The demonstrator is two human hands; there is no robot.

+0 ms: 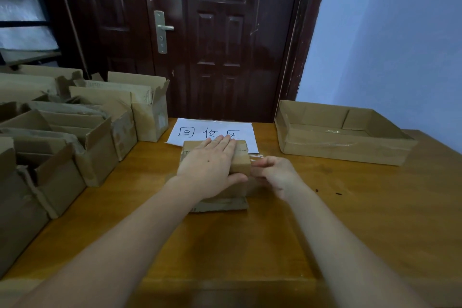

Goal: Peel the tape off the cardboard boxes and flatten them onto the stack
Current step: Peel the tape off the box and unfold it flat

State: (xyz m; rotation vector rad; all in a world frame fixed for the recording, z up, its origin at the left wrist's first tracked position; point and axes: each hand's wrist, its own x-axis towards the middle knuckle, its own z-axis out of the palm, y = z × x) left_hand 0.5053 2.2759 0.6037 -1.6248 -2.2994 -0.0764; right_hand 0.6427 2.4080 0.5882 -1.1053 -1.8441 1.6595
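1. Cartons (100,132), open-topped and crowded together, fill the left side of the wooden table (350,207) as I see it.
2. My left hand (212,167) lies flat on the small cardboard box (241,166) at mid-table, fingers straight and close together, thumb against its near side.
3. That box sits on flattened cardboard (220,205), partly over a white paper sign (215,132).
4. My right hand (275,172) pinches clear tape (256,156) at the box's right end, fingers curled.
5. Far right stands a shallow cardboard tray (345,147).
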